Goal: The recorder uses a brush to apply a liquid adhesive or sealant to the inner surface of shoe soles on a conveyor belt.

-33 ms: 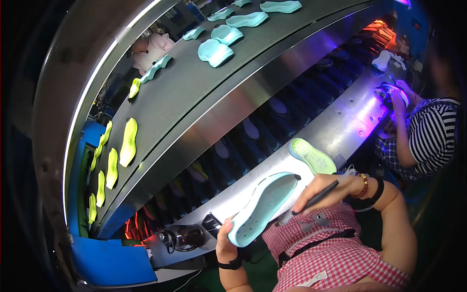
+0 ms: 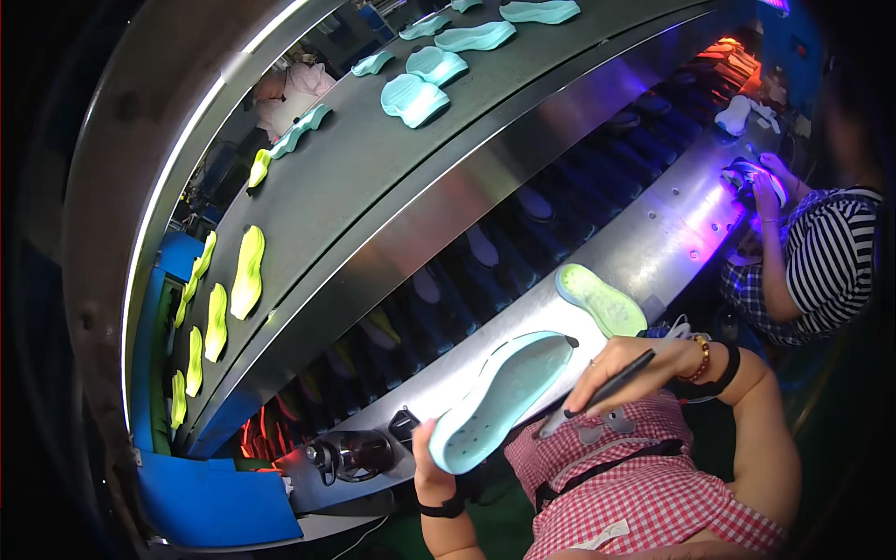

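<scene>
A pale blue shoe sole point(image 2: 509, 397) with a raised rim and small holes at its near end is tilted up above the metal bench. My left hand point(image 2: 429, 457) is closed on that near end. My right hand point(image 2: 621, 373) is closed round a slim black-handled tool point(image 2: 611, 383) with a pale, flat, brush-like tip. The tip points down and left, just right of the sole and apart from it. A yellow-green sole point(image 2: 602, 299) lies on the bench beyond my right hand.
A dark conveyor belt point(image 2: 327, 187) carries several blue and yellow-green soles. On the metal bench point(image 2: 616, 238) stand a dark glass jar point(image 2: 359, 455) and a small black object point(image 2: 404, 425). A rack of soles sits under the belt. At right, a co-worker point(image 2: 826, 252) handles a shoe under purple light.
My right hand has shifted slightly, and more of the tool's pale tip shows. The sole in my left hand has tilted and moved a little left.
</scene>
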A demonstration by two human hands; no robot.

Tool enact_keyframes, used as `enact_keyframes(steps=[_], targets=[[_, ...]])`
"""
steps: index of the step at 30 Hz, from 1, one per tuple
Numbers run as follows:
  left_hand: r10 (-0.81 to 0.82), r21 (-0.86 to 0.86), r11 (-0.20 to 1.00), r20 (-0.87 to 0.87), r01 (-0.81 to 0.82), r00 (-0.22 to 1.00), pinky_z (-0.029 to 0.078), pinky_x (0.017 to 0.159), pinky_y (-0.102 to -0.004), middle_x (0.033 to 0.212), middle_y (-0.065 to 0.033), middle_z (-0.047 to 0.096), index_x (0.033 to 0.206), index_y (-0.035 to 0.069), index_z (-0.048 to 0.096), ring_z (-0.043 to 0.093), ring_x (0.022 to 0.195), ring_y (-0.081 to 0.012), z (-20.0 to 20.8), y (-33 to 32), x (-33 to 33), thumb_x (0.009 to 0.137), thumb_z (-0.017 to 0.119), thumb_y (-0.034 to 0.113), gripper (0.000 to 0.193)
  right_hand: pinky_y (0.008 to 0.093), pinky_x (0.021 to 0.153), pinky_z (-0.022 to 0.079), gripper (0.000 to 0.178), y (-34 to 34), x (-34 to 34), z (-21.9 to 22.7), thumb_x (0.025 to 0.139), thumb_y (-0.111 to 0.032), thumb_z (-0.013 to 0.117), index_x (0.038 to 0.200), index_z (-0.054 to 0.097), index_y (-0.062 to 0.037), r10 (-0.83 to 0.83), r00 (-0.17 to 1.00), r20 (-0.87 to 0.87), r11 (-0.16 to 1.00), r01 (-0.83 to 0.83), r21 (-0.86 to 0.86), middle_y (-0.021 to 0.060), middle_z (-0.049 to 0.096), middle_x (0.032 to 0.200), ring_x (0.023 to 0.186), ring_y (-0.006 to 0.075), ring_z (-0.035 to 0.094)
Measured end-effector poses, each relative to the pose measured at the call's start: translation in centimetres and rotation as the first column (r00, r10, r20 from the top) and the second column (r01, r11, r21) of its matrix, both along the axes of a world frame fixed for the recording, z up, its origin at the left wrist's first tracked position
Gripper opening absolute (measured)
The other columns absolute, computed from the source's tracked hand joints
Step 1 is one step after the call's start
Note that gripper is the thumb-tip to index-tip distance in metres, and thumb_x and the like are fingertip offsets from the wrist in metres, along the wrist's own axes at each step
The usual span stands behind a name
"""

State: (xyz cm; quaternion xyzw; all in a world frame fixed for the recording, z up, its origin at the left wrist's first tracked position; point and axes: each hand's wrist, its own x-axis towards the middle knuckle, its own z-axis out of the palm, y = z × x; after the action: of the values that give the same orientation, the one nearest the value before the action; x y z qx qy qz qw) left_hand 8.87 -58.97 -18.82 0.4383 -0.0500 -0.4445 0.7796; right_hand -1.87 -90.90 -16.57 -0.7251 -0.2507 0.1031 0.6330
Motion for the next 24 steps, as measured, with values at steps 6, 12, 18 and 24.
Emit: enact_keyframes(steps=[6, 12, 18, 24], targets=[[0.305, -0.392, 0.853, -0.160, -0.344, 0.939, 0.027, 0.095, -0.0602, 0.131, -0.0142, 0.038, 0.131, 0.016, 0.034, 0.042, 0.112, -0.0395, -2.9, -7.4, -2.2, 0.081, 0.021, 0.067, 0.072, 0.0208, 0.059, 0.045, 0.021, 2.7, 0.0, 0.7, 0.073, -0.012, 0.068, 0.092, 0.066, -0.0029, -0.239, 0.963, -0.121, 0.962, 0.252, 0.107, 0.0090, 0.064, 0.081, 0.067, 0.0104, 0.059], [0.461, -0.201, 0.844, -0.202, -0.498, 0.864, 0.034, 0.093, -0.0503, 0.112, -0.0121, 0.052, 0.122, 0.008, 0.041, 0.050, 0.099, -0.0317, -4.4, -10.4, -4.1, 0.077, 0.019, 0.073, 0.082, 0.0256, 0.060, 0.047, 0.020, 4.6, 1.6, -3.1, 0.072, -0.013, 0.067, 0.089, 0.065, -0.0033, -0.396, 0.917, -0.044, 0.910, 0.398, 0.116, 0.0098, 0.063, 0.075, 0.067, 0.0164, 0.060], [0.476, -0.329, 0.795, -0.184, -0.510, 0.860, 0.034, 0.092, -0.0493, 0.097, -0.0114, 0.057, 0.112, 0.003, 0.048, 0.054, 0.092, -0.0283, -5.0, -8.7, -2.3, 0.074, 0.024, 0.076, 0.085, 0.0303, 0.061, 0.048, 0.015, 4.1, -0.2, -2.4, 0.070, -0.014, 0.065, 0.081, 0.066, -0.0043, -0.092, 0.951, 0.295, 0.990, 0.120, -0.079, 0.0133, 0.062, 0.074, 0.065, 0.0237, 0.060], [0.544, -0.386, 0.761, -0.059, -0.522, 0.837, 0.032, 0.095, -0.0489, 0.095, -0.0106, 0.057, 0.112, 0.004, 0.048, 0.054, 0.089, -0.0255, -2.9, -11.1, -3.3, 0.073, 0.028, 0.076, 0.085, 0.0296, 0.062, 0.047, 0.018, 4.2, 0.8, -0.9, 0.073, -0.014, 0.065, 0.088, 0.066, -0.0037, -0.239, 0.965, 0.107, 0.971, 0.234, 0.052, 0.0144, 0.062, 0.075, 0.068, 0.0222, 0.060]])
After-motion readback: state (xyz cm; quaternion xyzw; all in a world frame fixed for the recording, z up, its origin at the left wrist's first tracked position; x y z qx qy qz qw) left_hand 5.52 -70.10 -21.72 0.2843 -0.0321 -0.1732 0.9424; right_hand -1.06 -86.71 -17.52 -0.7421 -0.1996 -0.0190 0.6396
